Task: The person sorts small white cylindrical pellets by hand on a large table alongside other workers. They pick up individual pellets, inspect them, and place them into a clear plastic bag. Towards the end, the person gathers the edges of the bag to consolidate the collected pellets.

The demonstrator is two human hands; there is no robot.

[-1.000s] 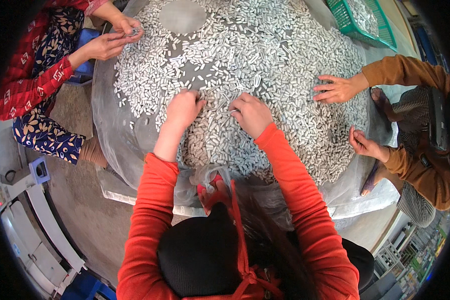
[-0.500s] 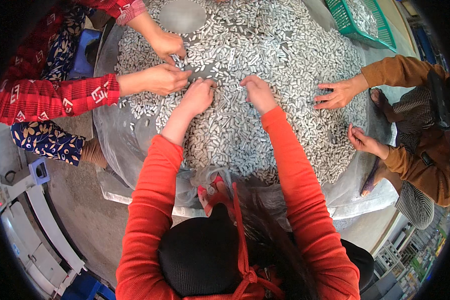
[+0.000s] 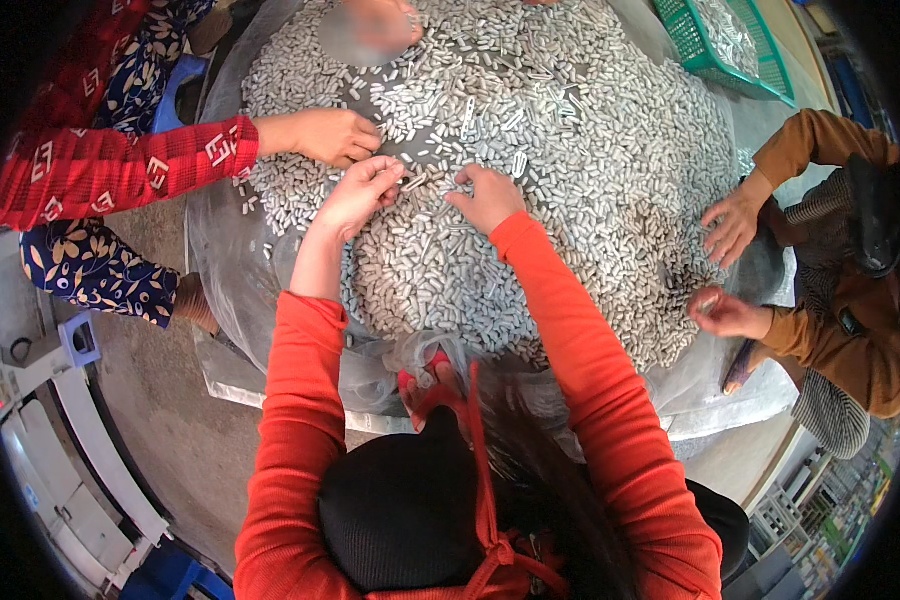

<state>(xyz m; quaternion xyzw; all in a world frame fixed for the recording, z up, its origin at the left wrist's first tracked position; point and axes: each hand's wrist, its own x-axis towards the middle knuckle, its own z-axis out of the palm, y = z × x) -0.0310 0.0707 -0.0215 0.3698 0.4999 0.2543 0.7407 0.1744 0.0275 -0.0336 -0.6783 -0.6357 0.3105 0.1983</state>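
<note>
Greyish clear plastic sheeting [image 3: 232, 270] hangs around a broad rounded work surface [image 3: 642, 30], and on it lies a wide pile of small silver oblong metal pieces [image 3: 430, 285]. From where I stand, the person in orange-red sleeves [image 3: 580, 330] has both hands over the middle of this pile. On the left hand [image 3: 360, 195], thumb and forefinger are close together, just beside some silver pieces; whether they pinch one, I cannot say surely, because it is too small. The right hand [image 3: 490, 197] is near it, bent over the pieces, with thumb and forefinger a little apart. One co-worker's hand [image 3: 330, 135], in a red checked sleeve [image 3: 150, 165], is just beyond the left hand. Opposite, another co-worker in brown sleeves [image 3: 820, 140] has two hands at the pile's right edge. Green plastic basket [image 3: 685, 35] stands at the far right, holding shiny pieces.
</note>
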